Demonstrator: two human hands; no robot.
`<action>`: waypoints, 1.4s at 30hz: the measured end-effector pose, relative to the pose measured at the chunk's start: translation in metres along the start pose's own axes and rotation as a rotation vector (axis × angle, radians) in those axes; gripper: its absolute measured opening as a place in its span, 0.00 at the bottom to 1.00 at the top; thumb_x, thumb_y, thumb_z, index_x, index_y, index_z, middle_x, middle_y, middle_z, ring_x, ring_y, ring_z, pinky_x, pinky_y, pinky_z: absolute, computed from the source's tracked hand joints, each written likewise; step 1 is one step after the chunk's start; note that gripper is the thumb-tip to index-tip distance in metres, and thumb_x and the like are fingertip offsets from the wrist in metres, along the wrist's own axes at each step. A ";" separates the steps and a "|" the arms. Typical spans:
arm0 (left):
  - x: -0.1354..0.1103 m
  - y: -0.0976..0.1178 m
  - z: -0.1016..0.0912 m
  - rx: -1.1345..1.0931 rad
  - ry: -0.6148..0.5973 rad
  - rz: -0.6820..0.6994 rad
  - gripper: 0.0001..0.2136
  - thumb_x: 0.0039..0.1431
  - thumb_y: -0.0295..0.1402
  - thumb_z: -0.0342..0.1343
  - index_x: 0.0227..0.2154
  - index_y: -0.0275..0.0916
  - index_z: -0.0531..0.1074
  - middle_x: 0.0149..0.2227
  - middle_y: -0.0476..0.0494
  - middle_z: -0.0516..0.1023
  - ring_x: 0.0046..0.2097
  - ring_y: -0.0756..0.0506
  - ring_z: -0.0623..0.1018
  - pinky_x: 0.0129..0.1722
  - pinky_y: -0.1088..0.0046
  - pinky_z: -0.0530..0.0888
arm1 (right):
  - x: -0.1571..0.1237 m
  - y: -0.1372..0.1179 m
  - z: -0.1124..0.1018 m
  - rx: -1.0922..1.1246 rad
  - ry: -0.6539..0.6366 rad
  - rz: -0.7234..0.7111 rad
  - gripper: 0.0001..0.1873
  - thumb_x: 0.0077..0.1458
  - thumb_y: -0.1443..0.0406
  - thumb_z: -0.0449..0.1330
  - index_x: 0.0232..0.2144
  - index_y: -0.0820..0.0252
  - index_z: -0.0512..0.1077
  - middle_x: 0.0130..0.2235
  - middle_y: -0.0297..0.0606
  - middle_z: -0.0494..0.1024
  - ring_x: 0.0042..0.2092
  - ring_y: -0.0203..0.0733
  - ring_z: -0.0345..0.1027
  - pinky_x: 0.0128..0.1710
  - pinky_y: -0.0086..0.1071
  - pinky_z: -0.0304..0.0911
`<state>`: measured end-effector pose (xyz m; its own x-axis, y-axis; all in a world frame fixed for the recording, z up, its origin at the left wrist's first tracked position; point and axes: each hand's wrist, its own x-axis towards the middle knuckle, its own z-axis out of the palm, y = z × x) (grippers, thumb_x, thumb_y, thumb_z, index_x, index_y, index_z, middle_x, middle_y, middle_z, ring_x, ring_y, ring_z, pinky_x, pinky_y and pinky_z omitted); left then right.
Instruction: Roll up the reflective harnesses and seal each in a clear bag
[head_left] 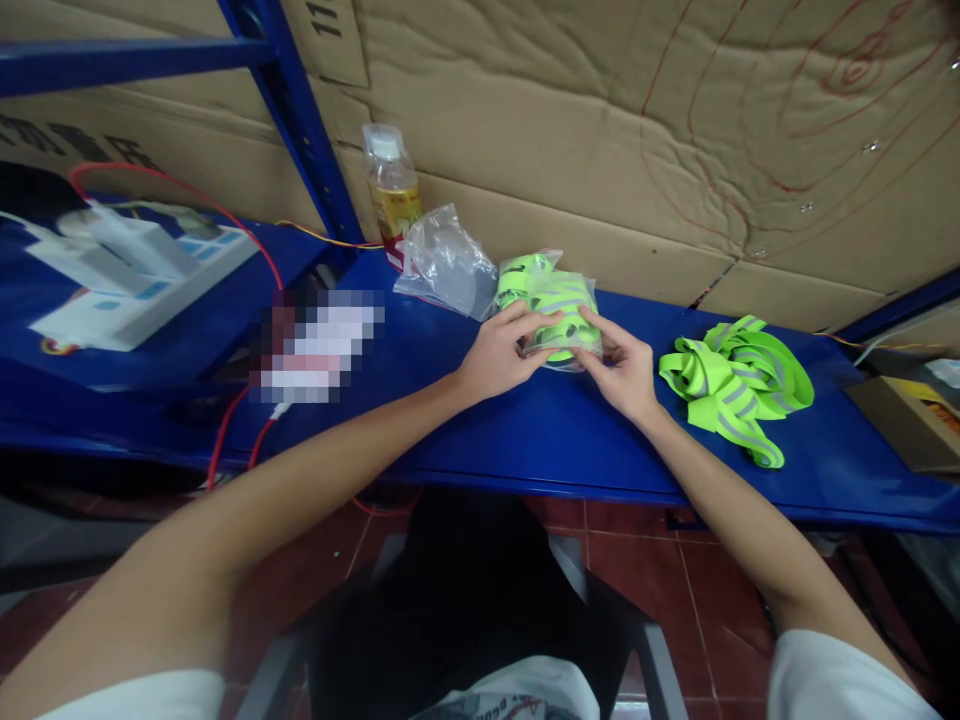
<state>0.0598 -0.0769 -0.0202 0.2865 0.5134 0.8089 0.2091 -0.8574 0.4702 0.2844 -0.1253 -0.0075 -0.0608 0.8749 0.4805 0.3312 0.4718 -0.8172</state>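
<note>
Both of my hands meet over a clear plastic bag point(564, 310) packed with a folded neon-green reflective strap, resting on the blue shelf point(540, 430). My left hand point(496, 352) pinches the bag's left side with curled fingers. My right hand point(622, 368) grips its right side, fingers bent over the front edge. A second filled bag point(517, 275) lies just behind. A loose pile of neon-green reflective straps point(731, 385) sits on the shelf to the right of my right hand.
An empty crumpled plastic bag point(444, 262) and a bottle with yellow liquid point(390, 185) stand at the back. White boxes point(127, 275) and red cables point(232, 430) lie at the left. A cardboard box point(911, 415) is at the right edge. Cardboard lines the wall behind.
</note>
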 end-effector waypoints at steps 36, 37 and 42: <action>0.005 0.027 -0.014 -0.179 -0.004 -0.137 0.22 0.67 0.48 0.64 0.55 0.39 0.77 0.54 0.37 0.86 0.55 0.39 0.85 0.57 0.61 0.80 | -0.001 -0.025 -0.007 -0.011 0.076 -0.070 0.33 0.49 0.36 0.72 0.47 0.50 0.87 0.26 0.33 0.75 0.30 0.44 0.70 0.35 0.40 0.73; 0.005 0.027 -0.013 -0.205 -0.015 -0.173 0.21 0.67 0.49 0.63 0.54 0.39 0.78 0.52 0.37 0.86 0.53 0.39 0.85 0.56 0.62 0.81 | 0.000 -0.028 -0.005 -0.015 0.076 -0.051 0.28 0.53 0.38 0.71 0.45 0.49 0.87 0.29 0.35 0.78 0.33 0.45 0.72 0.37 0.41 0.74; 0.008 0.027 -0.007 -0.347 -0.030 -0.300 0.20 0.70 0.51 0.60 0.49 0.39 0.82 0.50 0.39 0.87 0.52 0.41 0.85 0.55 0.63 0.80 | 0.001 -0.037 0.004 0.014 0.115 0.036 0.23 0.59 0.43 0.68 0.29 0.53 0.85 0.32 0.36 0.82 0.35 0.45 0.75 0.39 0.40 0.75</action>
<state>0.0613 -0.0960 0.0015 0.2890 0.7374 0.6105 -0.0373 -0.6285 0.7769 0.2685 -0.1411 0.0218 0.0593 0.8734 0.4833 0.3183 0.4423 -0.8385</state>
